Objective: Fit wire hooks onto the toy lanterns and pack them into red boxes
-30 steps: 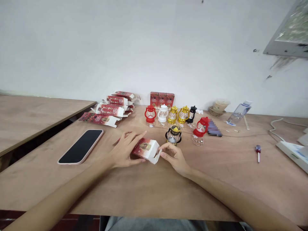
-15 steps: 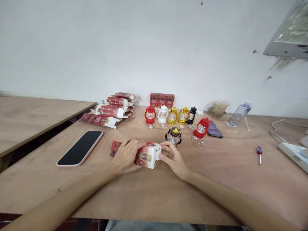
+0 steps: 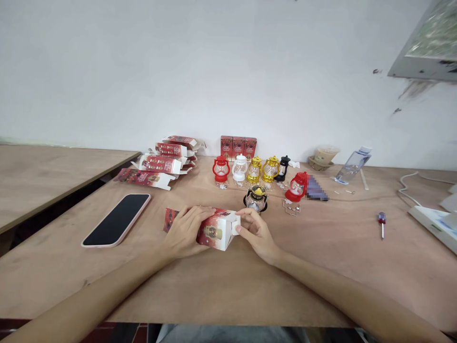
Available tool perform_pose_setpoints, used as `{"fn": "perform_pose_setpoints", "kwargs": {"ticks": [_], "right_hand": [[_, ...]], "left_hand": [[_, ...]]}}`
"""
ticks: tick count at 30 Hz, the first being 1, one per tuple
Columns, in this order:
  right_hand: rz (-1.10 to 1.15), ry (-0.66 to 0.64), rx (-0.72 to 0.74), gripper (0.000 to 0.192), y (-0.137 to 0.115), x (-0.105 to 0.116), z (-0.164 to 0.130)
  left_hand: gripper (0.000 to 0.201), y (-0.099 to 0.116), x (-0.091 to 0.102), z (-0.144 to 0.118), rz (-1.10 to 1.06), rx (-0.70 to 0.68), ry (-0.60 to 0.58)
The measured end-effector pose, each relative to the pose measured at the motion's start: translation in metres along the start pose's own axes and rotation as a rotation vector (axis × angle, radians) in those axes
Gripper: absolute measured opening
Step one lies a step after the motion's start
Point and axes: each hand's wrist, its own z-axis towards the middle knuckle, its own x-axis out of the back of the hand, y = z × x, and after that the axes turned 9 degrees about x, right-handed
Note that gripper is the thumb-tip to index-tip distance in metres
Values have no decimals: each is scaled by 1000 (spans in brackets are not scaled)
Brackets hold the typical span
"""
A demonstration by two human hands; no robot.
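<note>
A red and white cardboard box (image 3: 213, 232) lies on its side on the table, printed with a lantern picture. My left hand (image 3: 189, 230) is wrapped over its middle and holds it. At the box's right end, my right hand (image 3: 257, 236) pinches a white end flap between thumb and fingers. Just behind my right hand stands a black and gold mini lantern (image 3: 256, 197) with its handle lowered. A row of small lanterns is farther back: a red lantern (image 3: 221, 169), a white lantern (image 3: 240, 167), two gold ones and a black lantern (image 3: 283, 168).
Several unfolded boxes (image 3: 160, 164) are piled at back left, near a phone (image 3: 117, 220). Three upright boxes (image 3: 238, 147) stand by the wall. Another red lantern (image 3: 297, 186) leans to the right. Farther right are a cup (image 3: 325, 156), a water bottle (image 3: 353, 165) and a screwdriver (image 3: 382, 224).
The view has shifted slightly. My right fingers have moved a little on the end flap, while my left hand keeps its hold on the box.
</note>
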Motion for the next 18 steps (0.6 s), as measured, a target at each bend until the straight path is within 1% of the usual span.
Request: {"fn": "perform_pose_setpoints", "kwargs": {"ticks": [5, 9, 13, 18], "right_hand": [[-9, 17, -5, 28, 1, -2, -1], [-27, 31, -7, 29, 3, -3, -2], [-37, 12, 1, 31, 3, -3, -1], [-10, -26, -20, 29, -1, -3, -2]], "left_hand": [[53, 0, 0, 1, 8, -18, 9], [48, 2, 2, 3, 37, -76, 26], [47, 4, 3, 3, 44, -83, 35], [48, 4, 3, 2, 47, -106, 24]]}}
